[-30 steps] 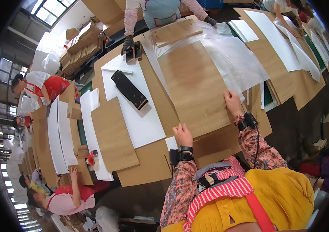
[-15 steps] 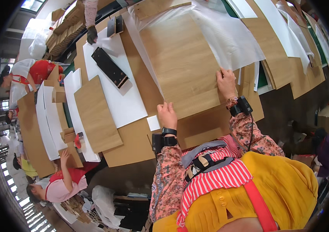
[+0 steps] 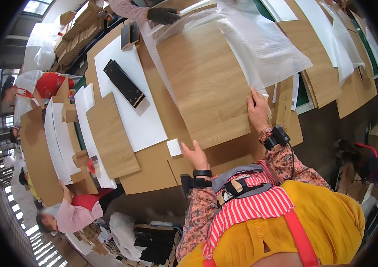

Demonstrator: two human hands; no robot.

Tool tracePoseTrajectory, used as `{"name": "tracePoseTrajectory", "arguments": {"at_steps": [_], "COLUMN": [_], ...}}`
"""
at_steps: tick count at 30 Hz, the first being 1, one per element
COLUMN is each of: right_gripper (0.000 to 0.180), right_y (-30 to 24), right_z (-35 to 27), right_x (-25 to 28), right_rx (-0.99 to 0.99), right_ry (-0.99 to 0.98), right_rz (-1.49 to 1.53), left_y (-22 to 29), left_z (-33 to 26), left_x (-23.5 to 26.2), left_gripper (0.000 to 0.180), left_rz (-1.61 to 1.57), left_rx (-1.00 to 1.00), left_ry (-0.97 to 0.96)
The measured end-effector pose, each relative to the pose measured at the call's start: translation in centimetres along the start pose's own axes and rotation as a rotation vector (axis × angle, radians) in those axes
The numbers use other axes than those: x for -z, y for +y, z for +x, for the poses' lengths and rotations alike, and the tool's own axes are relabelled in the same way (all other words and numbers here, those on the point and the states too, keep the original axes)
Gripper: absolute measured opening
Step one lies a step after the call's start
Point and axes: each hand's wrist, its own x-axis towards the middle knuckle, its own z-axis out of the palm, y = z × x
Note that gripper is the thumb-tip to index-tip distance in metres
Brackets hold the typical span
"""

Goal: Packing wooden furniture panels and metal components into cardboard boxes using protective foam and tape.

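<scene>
A wood-grain panel (image 3: pixel 206 80) lies in front of me on brown cardboard (image 3: pixel 151 171). Translucent foam sheet (image 3: pixel 264 53) sticks out from beneath the panel on its right and also shows along its left edge. My left hand (image 3: pixel 195 156) is just off the panel's near left corner, fingers spread and holding nothing. At the near right edge, my right hand (image 3: pixel 258 111) touches the panel with fingers stretched along it. A small white square piece (image 3: pixel 174 147) sits on the cardboard beside my left hand.
A co-worker's gloved hand (image 3: pixel 164 16) is at the panel's far end. To the left, a black block (image 3: pixel 124 83) rests on a white board (image 3: pixel 146 120), next to another wood-grain panel (image 3: pixel 111 133). More boards (image 3: pixel 298 42) are stacked on the right. Other people work at left.
The panel has slid a little toward me. My left hand has let go of its corner area and opened; my right has shifted slightly nearer. The co-worker's gloved hand moved right, to the panel's far end.
</scene>
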Motion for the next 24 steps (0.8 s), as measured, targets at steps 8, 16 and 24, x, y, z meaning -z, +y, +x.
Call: {"name": "tracePoseTrajectory", "arguments": {"at_steps": [8,16,24], "right_gripper": [0.048,0.052,0.047], "right_y": [-1.7,-2.2,-3.1], "right_z": [0.0,0.6,0.7], "right_x": [0.5,0.7,0.1], "right_rx": [-0.115,-0.082,-0.061], "right_ry": [-0.061,-0.100,-0.088], "right_rz": [0.024,-0.031,-0.118], "left_y": [2.1,0.9,-3.6], "left_z": [2.4,2.5,6.8], "left_x": [-1.1,-1.7,2.9], "left_gripper": [0.048,0.050,0.048], "left_rz": [-1.056,-1.037,-0.672], "left_rx": [0.963,0.903,0.769], "left_ry": [-0.174,-0.164,-0.505]}}
